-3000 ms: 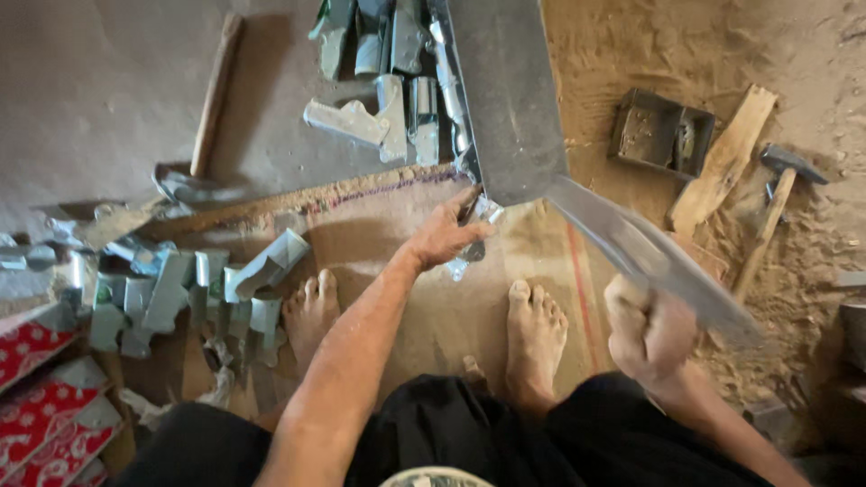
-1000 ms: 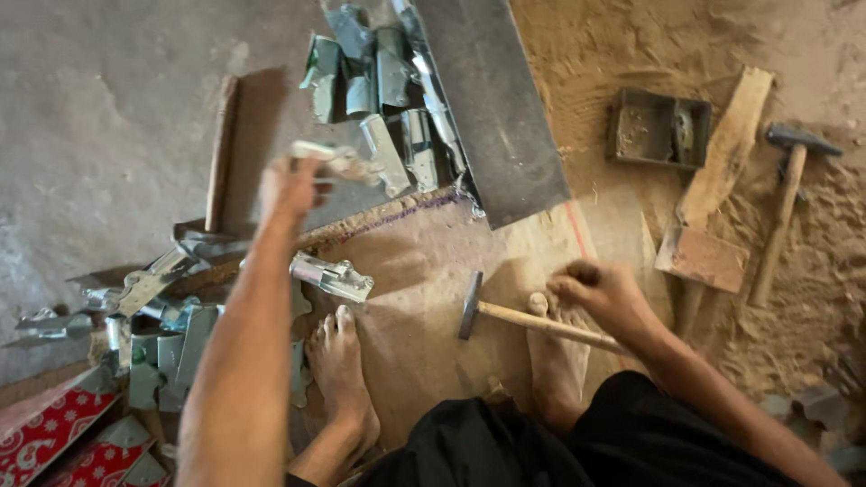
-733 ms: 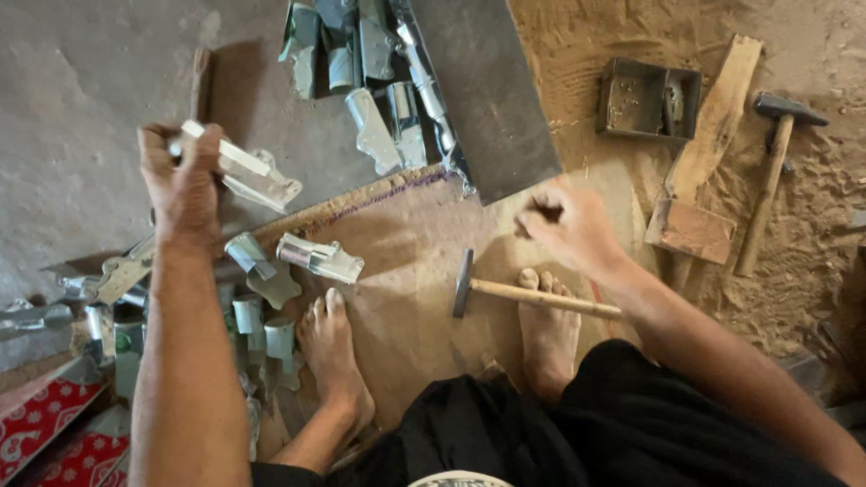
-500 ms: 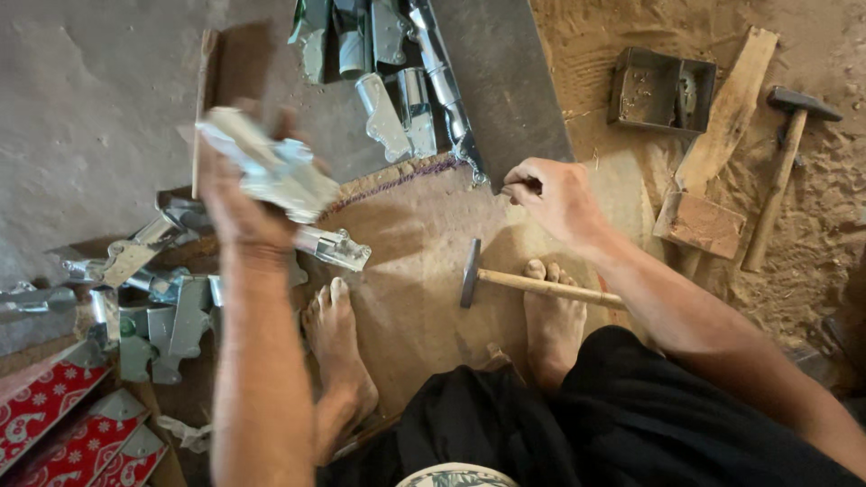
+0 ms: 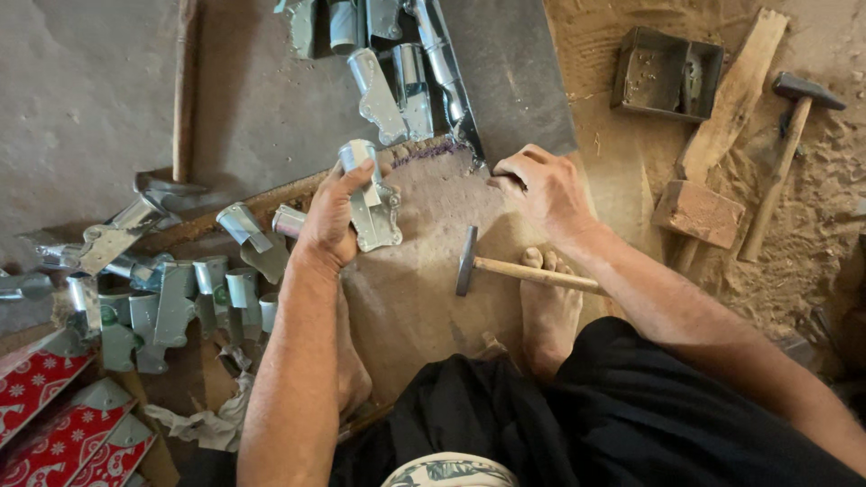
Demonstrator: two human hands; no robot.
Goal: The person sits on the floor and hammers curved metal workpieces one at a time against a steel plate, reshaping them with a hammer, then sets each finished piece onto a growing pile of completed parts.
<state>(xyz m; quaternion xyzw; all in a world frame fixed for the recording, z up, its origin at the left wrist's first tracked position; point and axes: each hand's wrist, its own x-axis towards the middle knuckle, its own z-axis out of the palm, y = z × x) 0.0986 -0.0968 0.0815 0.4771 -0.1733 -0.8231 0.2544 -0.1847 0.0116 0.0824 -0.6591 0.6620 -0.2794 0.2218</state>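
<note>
While red patterned sheet pieces (image 5: 54,419) sit at 8 o'clock on the floor, a pile of bent metal parts (image 5: 171,302) lies just beside them, silver-grey, each a flat plate with a rolled tube end. Left hand (image 5: 332,221) is closed around one such metal part (image 5: 372,200): shiny galvanised look, rolled cylinder at top, flat lobed plate with small holes hanging below, held upright over the brown mat (image 5: 415,271) near centre. More of the same parts (image 5: 397,63) are stacked at 12 o'clock beside a dark grey sheet (image 5: 510,72). Small hammer (image 5: 510,269) lies on the mat at centre-right, head at left, wooden handle across the bare right foot (image 5: 548,311). Right hand (image 5: 541,189) rests at the lower corner of the grey sheet, fingers curled; cannot tell whether it grips anything. At 1–2 o'clock: a dark metal tray (image 5: 666,74), a wooden plank (image 5: 732,90), a brick-like block (image 5: 698,213), and a second hammer (image 5: 787,153) on sandy ground.
</note>
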